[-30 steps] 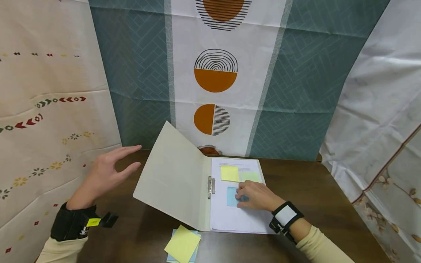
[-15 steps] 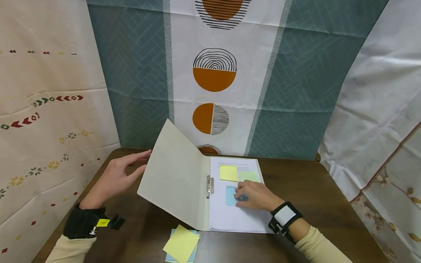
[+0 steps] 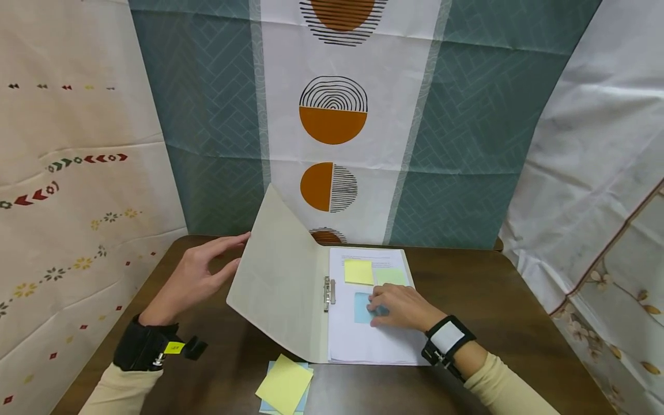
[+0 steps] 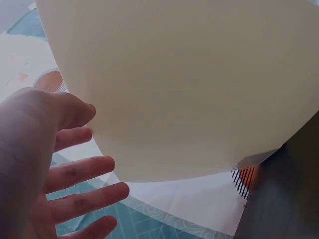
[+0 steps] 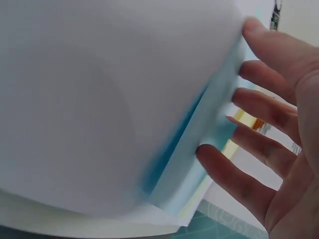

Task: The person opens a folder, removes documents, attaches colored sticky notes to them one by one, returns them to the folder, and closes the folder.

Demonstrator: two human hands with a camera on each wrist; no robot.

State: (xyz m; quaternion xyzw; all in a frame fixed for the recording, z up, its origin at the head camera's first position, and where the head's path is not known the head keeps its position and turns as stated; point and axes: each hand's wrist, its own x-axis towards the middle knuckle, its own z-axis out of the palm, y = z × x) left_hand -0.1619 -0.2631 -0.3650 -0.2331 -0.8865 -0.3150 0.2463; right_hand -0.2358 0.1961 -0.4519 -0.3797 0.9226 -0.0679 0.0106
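A cream folder (image 3: pixel 319 323) lies on the table with white papers (image 3: pixel 363 349) beside its metal clip (image 3: pixel 329 291). Its cover (image 3: pixel 280 271) stands raised at a slant on the left. My left hand (image 3: pixel 199 276) has extended fingers at the cover's outer edge; in the left wrist view (image 4: pixel 75 159) the thumb and fingers are spread there, with no grip around it. On the papers, the fingers of my right hand (image 3: pixel 404 308) rest on a blue sticky note (image 3: pixel 361 308), partly covering it. In the right wrist view the note's near edge (image 5: pixel 174 184) lifts off the page.
A yellow sticky note (image 3: pixel 358 271) and a green one (image 3: pixel 390 276) sit higher on the page. Loose yellow and blue sticky notes (image 3: pixel 284 383) lie stacked at the table's front. Patterned cloths (image 3: pixel 332 127) hang behind and at both sides of the brown table (image 3: pixel 456 276).
My left hand has come rightward to the cover's edge, and the cover has swung a little further up and right. My right hand stays on the blue sticky note.
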